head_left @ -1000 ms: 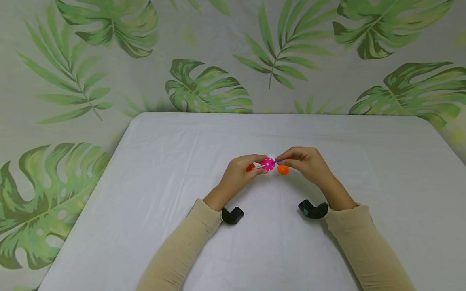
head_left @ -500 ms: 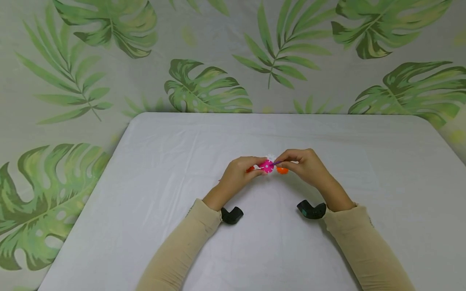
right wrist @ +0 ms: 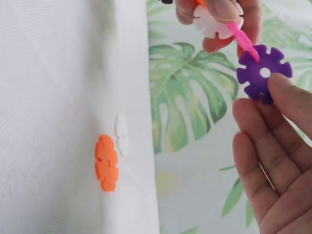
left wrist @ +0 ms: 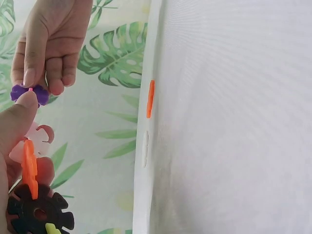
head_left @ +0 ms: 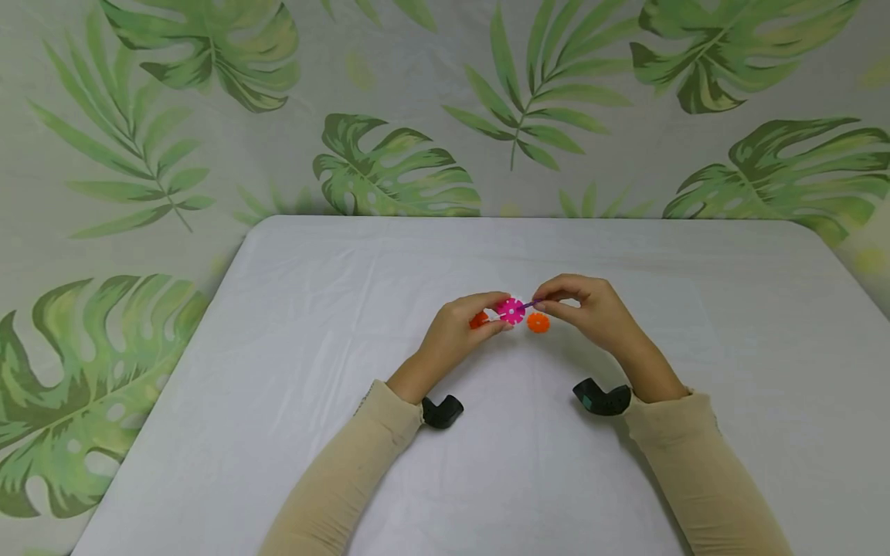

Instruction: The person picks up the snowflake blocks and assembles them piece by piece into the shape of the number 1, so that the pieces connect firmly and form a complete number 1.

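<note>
My left hand grips a chain of notched plastic snowflake discs. In it are a pink disc, a white disc, an orange disc, a black disc and a yellow-green piece. Between right thumb and fingers, my right hand pinches a purple disc. The pink disc's edge meets a notch of the purple one; how deep it sits, I cannot tell. Just below the hands in the head view lies a loose orange disc.
A loose white disc lies beside the loose orange one on the white-covered table. Black wrist-camera mounts stick out by both sleeves. A leaf-patterned cloth hangs behind the table.
My right hand dips a little to the left, then shifts back right and up, still pinching the purple disc. The left hand stays nearly in place. More of the loose orange disc shows.
</note>
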A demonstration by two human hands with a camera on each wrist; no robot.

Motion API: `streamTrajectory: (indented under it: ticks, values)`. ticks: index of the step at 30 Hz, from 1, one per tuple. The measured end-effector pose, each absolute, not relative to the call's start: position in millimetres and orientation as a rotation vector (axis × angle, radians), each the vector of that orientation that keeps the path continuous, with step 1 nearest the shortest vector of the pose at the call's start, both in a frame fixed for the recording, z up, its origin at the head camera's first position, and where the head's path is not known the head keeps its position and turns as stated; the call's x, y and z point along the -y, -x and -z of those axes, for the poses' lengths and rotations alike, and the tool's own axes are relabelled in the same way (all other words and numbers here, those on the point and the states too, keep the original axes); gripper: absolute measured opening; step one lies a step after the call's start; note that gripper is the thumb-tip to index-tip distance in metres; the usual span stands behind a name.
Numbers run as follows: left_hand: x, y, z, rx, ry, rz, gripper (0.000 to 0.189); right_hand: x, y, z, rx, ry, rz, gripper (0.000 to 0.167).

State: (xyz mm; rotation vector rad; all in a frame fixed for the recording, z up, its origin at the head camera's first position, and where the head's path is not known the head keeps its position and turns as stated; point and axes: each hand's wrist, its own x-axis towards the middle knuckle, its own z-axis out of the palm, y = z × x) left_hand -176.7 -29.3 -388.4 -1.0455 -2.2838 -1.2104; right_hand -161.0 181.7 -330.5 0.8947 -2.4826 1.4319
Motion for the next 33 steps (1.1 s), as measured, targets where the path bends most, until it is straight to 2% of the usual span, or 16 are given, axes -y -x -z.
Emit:
streamTrajectory:
  ticks: [7, 28, 33]
  values:
    - [29.1, 175.1, 386.7, 2.325, 1.055, 1.079, 0.059, -186.6, 171.3, 349.8, 2.499, -0.862, -1.483, 0.012]
    - [28.4, 177.0, 385.6, 2.271, 1.069, 1.009, 0.037, -176.2, 175.2, 364.0, 2.527, -0.82, -1.854, 0.009]
    - [28.6, 176.7, 385.2, 2.289, 1.067, 1.046, 0.033, -176.3, 175.1, 365.2, 2.539, -0.802, -1.883, 0.013]
